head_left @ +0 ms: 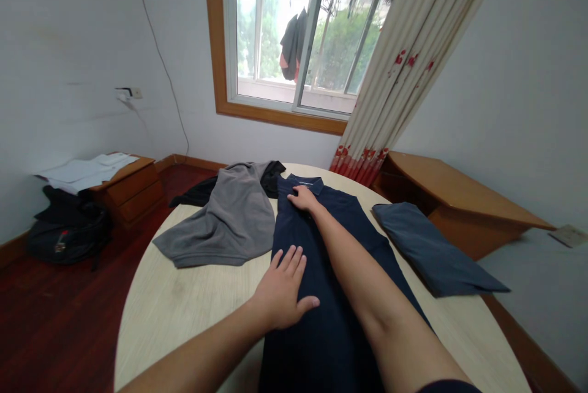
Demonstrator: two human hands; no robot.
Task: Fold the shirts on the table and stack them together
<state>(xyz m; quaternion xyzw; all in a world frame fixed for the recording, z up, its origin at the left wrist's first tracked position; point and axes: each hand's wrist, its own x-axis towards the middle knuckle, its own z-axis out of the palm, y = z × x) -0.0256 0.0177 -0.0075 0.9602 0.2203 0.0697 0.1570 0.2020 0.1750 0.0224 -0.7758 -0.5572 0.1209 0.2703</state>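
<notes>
Navy collared shirt on the tabletop, collar at twelve o'clock. We lay our left hand flat, fingers parted; our right hand curls beside the collar—whether pinching, we cannot tell. Sliding either hand sideways could ruck the cloth—or nudge the grey top at ten o'clock.

A round pale wooden table carries dark, gray and navy garments.

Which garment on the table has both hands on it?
The navy collared shirt in the middle; the gray garment and folded blue-gray one lie untouched.
</notes>
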